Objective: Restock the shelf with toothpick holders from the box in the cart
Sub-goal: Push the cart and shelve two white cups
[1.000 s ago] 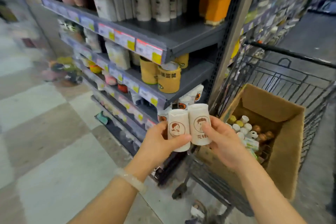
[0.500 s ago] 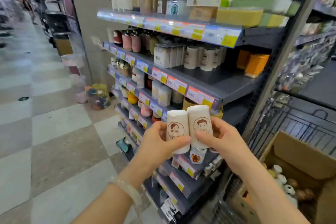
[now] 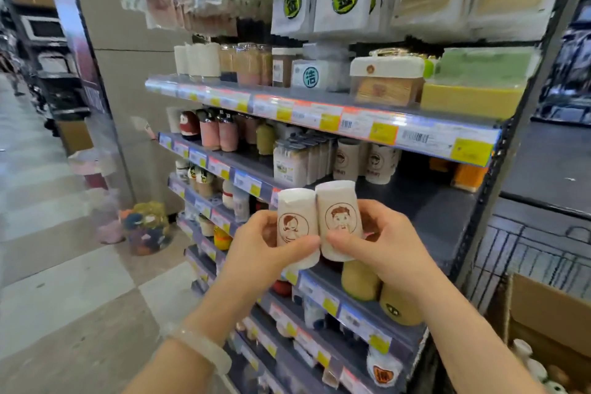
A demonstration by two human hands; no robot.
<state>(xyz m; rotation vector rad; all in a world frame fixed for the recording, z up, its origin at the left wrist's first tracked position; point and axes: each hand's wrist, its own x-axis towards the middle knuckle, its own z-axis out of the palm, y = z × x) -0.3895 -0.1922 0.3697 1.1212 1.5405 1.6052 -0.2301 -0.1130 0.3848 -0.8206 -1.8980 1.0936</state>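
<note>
Cream-coloured paper-wrapped toothpick holders, two of them, are sitting upright and touching side by side in front of the shelf point(image 3: 425, 201), one w/ a girl-face print point(image 3: 295, 227), one w/ a boy-face print point(image 3: 340, 221). Left hand point(image 3: 256, 249) is gripping the girl-print one, thumb curled across its lower front, fingers wrapped behind; right hand point(image 3: 383, 243) is gripping the boy-print one the same way, thumb tip nearly meeting the left thumb. Both forearms are reaching up and fwd from the bottom of the view, a pale bangle point(image 3: 201, 349) on the left wrist. Matching holders point(image 3: 364, 160) are standing further back on that same shelf, left of a bare dark stretch which looks like the likely drop spot. Risks, as I'm judging it: the price-tag rail point(image 3: 351, 121) of the tier above is hanging low, so lifting too high going in could clip a holder top; both hands being full means no spare hand to steady the back row, so a nudge could topple those. Wrapped surfaces look smooth, so a slack grip could let one slip onto the tiers below. Box point(image 3: 550, 313) is sitting low, right of the shelf, w/ more stock showing at the frame corner.
</note>
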